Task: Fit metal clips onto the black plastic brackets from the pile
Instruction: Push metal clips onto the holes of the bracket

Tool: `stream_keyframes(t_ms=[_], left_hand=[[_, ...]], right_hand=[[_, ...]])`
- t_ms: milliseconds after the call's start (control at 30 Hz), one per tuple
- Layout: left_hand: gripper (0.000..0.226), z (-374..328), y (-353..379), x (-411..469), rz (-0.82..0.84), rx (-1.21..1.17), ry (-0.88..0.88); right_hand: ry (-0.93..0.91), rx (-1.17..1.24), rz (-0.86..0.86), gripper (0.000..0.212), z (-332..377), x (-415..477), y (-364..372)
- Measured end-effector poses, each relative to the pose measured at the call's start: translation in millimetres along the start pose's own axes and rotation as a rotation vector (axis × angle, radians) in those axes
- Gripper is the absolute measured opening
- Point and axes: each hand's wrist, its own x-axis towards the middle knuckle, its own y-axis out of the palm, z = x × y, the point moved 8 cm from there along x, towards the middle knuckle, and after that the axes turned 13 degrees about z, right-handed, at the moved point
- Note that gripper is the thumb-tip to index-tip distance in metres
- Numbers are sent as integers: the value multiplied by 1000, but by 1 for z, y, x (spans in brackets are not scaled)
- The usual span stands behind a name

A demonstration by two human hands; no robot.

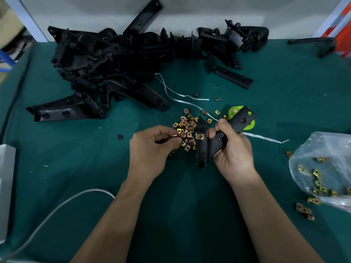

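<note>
While the right hand grips a black bracket, covering its middle, the left hand pinches a metal clip, largely hidden in that pinch.

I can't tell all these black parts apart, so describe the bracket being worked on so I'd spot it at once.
On the green table, ignore the pile of black brackets at the far side and look near the heap of gold clips in the middle. Right of it, the right hand grips one bracket. Only this one is held, and a gold clip sits on it.
</note>
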Motion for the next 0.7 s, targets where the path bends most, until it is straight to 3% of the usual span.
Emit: stream_keyframes(t_ms=[133,333,700], left_hand=[[24,-1,7,0,79,-228,5],[36,-8,28,-1,283,-505,-5],[7,-12,26,-2,274,-397,19]], right_hand=[[2,-13,22,36,0,0,1],[1,-13,11,33,0,0,0],[-3,-6,5,19,0,1,-1]])
